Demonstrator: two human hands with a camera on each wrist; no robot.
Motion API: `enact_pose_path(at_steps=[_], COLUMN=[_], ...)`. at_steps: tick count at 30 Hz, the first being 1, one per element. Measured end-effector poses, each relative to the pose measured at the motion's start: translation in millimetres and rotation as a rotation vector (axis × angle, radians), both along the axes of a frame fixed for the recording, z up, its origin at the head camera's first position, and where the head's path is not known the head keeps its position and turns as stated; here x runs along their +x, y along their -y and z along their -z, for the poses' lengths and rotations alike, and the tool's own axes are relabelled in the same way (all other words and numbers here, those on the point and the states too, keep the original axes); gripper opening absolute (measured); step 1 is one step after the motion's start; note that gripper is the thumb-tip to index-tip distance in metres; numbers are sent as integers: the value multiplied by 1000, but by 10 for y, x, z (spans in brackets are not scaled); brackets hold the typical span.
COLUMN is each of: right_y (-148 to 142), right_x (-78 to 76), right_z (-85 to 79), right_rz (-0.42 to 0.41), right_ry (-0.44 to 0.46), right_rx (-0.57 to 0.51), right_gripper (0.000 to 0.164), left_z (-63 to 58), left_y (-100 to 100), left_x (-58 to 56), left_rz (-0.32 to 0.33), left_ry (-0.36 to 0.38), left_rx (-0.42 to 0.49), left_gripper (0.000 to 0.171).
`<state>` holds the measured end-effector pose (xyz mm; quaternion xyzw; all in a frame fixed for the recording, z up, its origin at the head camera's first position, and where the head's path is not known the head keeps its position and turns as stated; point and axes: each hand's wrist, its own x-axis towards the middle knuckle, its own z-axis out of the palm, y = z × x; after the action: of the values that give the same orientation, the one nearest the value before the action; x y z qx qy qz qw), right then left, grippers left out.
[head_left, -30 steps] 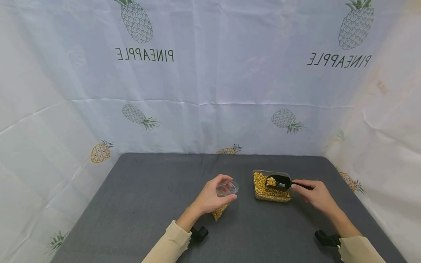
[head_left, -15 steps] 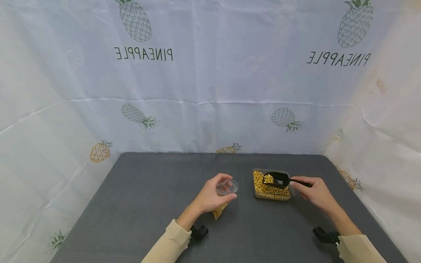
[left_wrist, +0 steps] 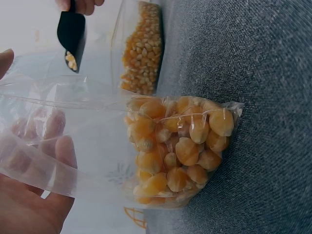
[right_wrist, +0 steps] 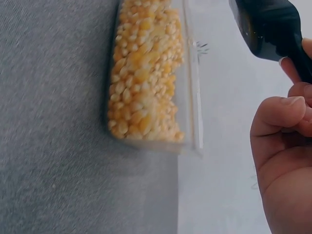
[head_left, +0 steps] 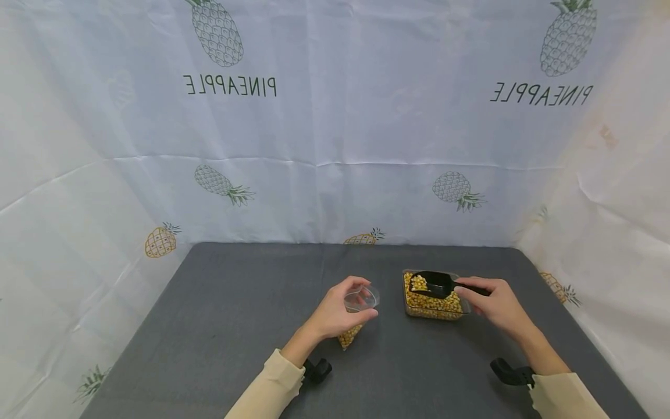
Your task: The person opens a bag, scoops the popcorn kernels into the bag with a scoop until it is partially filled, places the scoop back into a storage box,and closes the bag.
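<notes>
My left hand (head_left: pixel 331 317) holds a clear plastic bag (left_wrist: pixel 102 105) by its wide-spread mouth, thumb and fingers curled around the rim. Corn kernels (left_wrist: pixel 178 151) fill the bottom of the bag, which stands at the grey tabletop. In my right hand (head_left: pixel 499 305) is a black scoop (head_left: pixel 438 286), gripped by its handle. A small heap of kernels (left_wrist: pixel 71 60) lies toward the scoop's front lip. The scoop is raised over a clear rectangular container (right_wrist: pixel 192 97) of corn kernels, its bowl tilted slightly toward the left.
The grey table (head_left: pixel 251 302) ends at a pale pineapple-print cloth (head_left: pixel 314 198), which hangs behind it and along both sides. Black wrist mounts (head_left: pixel 317 370) sit under both forearms. The container stands to the right of the bag.
My right hand has moved the loaded scoop a little to the left above the container. The left hand and the bag have stayed in place.
</notes>
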<state>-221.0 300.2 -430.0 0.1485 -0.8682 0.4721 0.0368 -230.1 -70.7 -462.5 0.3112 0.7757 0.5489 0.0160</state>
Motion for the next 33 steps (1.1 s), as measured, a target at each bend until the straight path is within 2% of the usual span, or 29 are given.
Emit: enact_pose_path(at_steps=[12,21,29,33], right_y=[141,251,377,446], right_x=[9,25,86,90], right_z=[-92,-168,-269,-322], right_rz=[-72,-101,-93,-111], right_ry=[-54,-64,-61,-94], right_rx=[-25,-31,-14,3], right_gripper=[32,30,29,26], left_z=[-6,16,15,15], left_y=[5,0,-3,-3], left_x=[0,-10,-7,-15], left_rz=[0,-8,-1,2], left_ry=[8,-4,-4,-1], left_rx=[0,-2,2,4], left_gripper=[50,49,49,49])
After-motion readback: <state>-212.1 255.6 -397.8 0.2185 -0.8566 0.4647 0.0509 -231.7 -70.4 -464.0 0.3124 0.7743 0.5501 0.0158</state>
